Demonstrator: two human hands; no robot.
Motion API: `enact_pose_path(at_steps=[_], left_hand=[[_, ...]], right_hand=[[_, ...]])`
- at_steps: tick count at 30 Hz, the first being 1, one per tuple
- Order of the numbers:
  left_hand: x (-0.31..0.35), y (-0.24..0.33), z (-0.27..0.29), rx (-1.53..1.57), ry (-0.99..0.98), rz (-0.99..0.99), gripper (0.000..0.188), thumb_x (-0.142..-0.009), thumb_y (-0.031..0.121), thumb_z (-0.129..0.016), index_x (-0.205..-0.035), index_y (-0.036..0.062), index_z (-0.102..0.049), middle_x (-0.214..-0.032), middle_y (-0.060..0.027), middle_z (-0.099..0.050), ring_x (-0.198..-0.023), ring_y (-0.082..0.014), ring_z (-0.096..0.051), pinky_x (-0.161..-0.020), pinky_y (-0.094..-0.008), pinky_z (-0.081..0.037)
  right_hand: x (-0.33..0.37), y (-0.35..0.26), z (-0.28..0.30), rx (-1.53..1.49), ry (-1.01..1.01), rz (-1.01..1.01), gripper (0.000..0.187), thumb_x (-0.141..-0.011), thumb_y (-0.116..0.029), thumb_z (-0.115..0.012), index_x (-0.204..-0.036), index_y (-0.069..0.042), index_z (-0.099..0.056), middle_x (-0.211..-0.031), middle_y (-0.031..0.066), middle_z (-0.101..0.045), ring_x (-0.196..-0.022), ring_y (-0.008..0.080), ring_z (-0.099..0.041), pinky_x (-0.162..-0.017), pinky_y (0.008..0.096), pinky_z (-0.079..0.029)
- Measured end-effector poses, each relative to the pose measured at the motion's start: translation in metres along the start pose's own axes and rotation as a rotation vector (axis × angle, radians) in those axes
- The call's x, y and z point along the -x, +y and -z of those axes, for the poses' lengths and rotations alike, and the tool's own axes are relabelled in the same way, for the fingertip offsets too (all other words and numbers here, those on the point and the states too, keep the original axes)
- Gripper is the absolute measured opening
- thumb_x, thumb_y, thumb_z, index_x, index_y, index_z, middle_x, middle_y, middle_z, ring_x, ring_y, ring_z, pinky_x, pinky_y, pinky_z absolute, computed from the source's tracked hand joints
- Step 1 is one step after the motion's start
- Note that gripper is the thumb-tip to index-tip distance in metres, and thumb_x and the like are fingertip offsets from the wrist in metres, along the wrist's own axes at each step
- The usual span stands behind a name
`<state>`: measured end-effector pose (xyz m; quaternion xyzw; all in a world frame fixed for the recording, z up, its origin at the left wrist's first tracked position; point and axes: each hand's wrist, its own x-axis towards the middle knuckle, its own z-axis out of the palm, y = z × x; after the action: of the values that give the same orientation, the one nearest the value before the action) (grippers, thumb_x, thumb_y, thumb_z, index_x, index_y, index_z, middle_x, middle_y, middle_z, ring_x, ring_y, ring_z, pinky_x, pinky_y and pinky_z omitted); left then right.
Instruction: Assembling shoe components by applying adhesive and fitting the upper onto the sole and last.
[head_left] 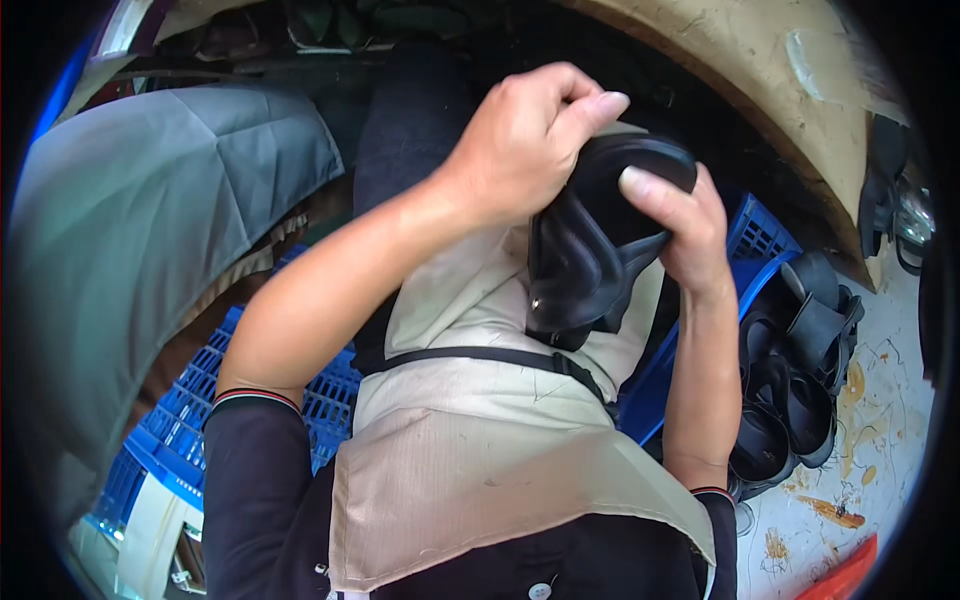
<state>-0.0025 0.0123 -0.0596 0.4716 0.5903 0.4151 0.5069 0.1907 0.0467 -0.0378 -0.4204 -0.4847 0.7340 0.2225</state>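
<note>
**Black sandal held upright in both hands above the lap**

While gripped at chest height over the apron, the black sandal (590,250) stands with its long axis roughly vertical, one rounded end pointing up and away from the person and the other end pointing down toward the lap. Its sole is smooth, matte, moulded rubber or plastic with an oval outline; a curved strap of the same black material crosses its face, fixed by a small pale rivet near the lower edge.

The left hand (525,145) is closed over the upper left edge of the sandal, fingers curled and thumb pressed against the sole rim. The right hand (690,235) clasps the upper right edge, thumb lying across the top of the sole and fingers wrapped behind it.

Beneath the sandal lies a beige cloth apron (480,450), creased and stained, crossed by a black strap (480,357). A blue plastic crate (200,410) with a lattice wall sits to the left, beside grey quilted fabric (130,230). To the right, a pile of black sandals (800,370) rests on a stained pale floor (880,430)
</note>
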Motion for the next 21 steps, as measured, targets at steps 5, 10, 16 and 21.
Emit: enact_pose_path(at_steps=[5,10,16,21], left_hand=[[-0.027,-0.012,-0.004,0.245,-0.165,-0.06,0.028,-0.103,0.022,-0.06,-0.101,-0.0034,-0.072,-0.083,-0.0017,-0.069,-0.074,-0.0079,-0.058,-0.069,-0.0209,-0.048],[-0.01,-0.013,-0.024,0.192,-0.042,0.032,0.03,-0.104,0.023,-0.059,-0.102,-0.0043,-0.072,-0.087,-0.0031,-0.07,-0.077,-0.0091,-0.06,-0.072,-0.0223,-0.049],[0.005,-0.037,-0.037,0.268,-0.008,0.047,0.04,-0.104,0.031,-0.055,-0.097,-0.0038,-0.074,-0.084,-0.0049,-0.071,-0.074,-0.0129,-0.061,-0.069,-0.0264,-0.05],[0.003,-0.045,-0.046,0.448,-0.038,0.06,0.04,-0.108,0.03,-0.053,-0.097,-0.0036,-0.073,-0.086,-0.0032,-0.07,-0.077,-0.0098,-0.059,-0.071,-0.0241,-0.049]], right_hand=[[0.0,-0.003,-0.001,-0.025,0.017,0.036,0.025,-0.088,-0.015,-0.066,-0.105,0.003,-0.07,-0.094,0.0085,-0.071,-0.077,0.0146,-0.061,-0.074,0.0249,-0.048],[0.009,-0.003,0.006,-0.048,0.119,0.049,0.031,-0.088,-0.016,-0.065,-0.111,0.004,-0.069,-0.101,0.0116,-0.072,-0.083,0.0175,-0.064,-0.08,0.0271,-0.05],[0.02,0.023,0.032,-0.123,0.091,-0.023,0.038,-0.091,-0.02,-0.06,-0.119,0.005,-0.066,-0.11,0.0163,-0.073,-0.095,0.0225,-0.069,-0.088,0.0325,-0.053],[0.023,0.036,0.034,-0.194,0.097,-0.015,0.04,-0.093,-0.024,-0.058,-0.121,0.004,-0.066,-0.112,0.0164,-0.073,-0.097,0.0238,-0.071,-0.09,0.0346,-0.054]])
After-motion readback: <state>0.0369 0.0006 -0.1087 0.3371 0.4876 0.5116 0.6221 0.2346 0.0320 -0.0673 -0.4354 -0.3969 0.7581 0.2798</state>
